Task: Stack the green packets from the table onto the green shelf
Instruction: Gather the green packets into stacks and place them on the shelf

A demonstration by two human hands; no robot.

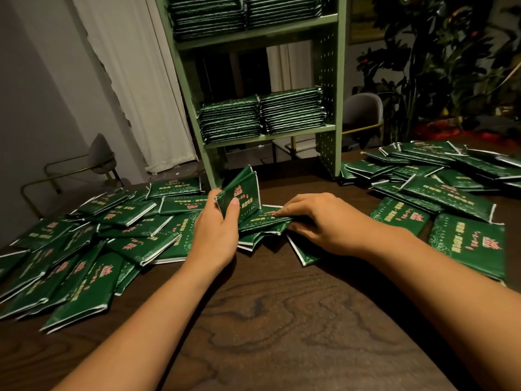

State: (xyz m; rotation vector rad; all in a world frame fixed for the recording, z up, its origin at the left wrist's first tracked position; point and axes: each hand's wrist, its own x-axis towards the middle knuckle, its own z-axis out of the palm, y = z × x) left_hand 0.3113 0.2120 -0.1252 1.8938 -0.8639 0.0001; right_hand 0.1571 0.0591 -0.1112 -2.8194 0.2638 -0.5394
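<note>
We see pink and yellow writing on the green packets (466, 241) on the table, and on the packets in the left hand (217, 232). The letters are too small and blurry for us to read. We find no words or numbers on the green shelf (328, 80) that we can read.

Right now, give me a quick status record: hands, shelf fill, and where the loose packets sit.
left hand: grips a small bunch of packets, tilted up off the table
right hand: fingers curled round a flat packet lying on the table
green shelf: two side-by-side stacks on the lower shelf, more stacks above
loose packets: a big heap at left, another at right
table: dark wood
</note>
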